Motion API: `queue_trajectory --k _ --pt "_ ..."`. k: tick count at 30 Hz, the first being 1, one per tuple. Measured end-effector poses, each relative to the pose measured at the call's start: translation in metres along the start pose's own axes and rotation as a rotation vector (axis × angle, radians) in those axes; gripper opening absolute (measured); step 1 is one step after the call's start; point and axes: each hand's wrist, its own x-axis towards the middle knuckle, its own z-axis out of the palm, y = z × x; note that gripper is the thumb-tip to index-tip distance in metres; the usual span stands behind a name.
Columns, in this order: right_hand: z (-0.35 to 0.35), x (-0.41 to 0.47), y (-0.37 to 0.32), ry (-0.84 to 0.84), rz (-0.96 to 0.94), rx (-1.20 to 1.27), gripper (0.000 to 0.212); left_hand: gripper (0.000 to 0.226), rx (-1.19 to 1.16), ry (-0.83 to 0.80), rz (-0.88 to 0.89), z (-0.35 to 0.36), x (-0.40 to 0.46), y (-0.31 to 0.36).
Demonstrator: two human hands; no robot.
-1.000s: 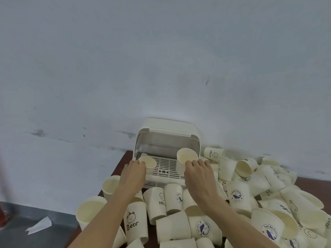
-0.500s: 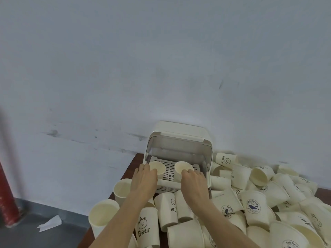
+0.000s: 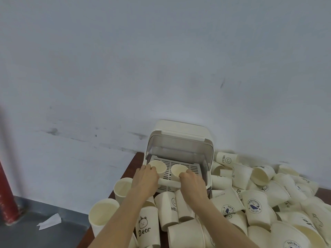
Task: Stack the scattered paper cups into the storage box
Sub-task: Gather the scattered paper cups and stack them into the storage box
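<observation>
Paper cups (image 3: pixel 157 167) | each hand's fingers grip one at storage box (image 3: pixel 179 140) front edge (seemingly inside) | grate behind bare

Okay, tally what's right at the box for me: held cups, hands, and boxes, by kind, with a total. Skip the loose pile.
Held paper cups: 2, the left-hand cup and the right-hand cup
Hands: 2, the left hand and the right hand
Boxes: 1, the storage box, lid open
Total: 5

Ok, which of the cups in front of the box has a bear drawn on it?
The upright Bear cup beside the left forearm; its neighbours read HELLO or carry whale badges.
</observation>
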Motion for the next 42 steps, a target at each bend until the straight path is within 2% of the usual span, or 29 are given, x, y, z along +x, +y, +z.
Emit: queue_trajectory --k 14,16,20,24,27,33,42 --pt "-0.009 -0.007 -0.004 -0.028 -0.014 0.027 0.024 0.030 -0.024 -0.057 -0.028 -0.007 -0.004 0.004" --pt "-0.012 -0.009 -0.006 -0.029 0.003 0.047 0.030 0.038 -0.065 -0.076 -0.061 -0.008 -0.005 0.005" --pt "-0.023 -0.017 -0.007 -0.024 0.011 0.072 0.036 0.070 -0.167 -0.089 -0.140 -0.014 -0.012 0.012" --pt "-0.044 -0.029 -0.007 0.020 -0.012 0.110 0.037 0.067 -0.228 0.012 -0.160 -0.026 -0.026 0.027" --pt "-0.063 -0.045 -0.004 0.064 -0.013 0.162 0.037 0.058 -0.268 0.061 -0.099 -0.041 -0.039 0.041" --pt "-0.094 -0.089 0.011 0.146 0.024 0.253 0.027 0.054 -0.373 0.105 0.059 -0.077 -0.076 0.077" --pt "-0.118 -0.153 0.055 0.222 0.143 0.333 0.031 0.046 -0.438 0.150 0.254 -0.093 -0.114 0.119"
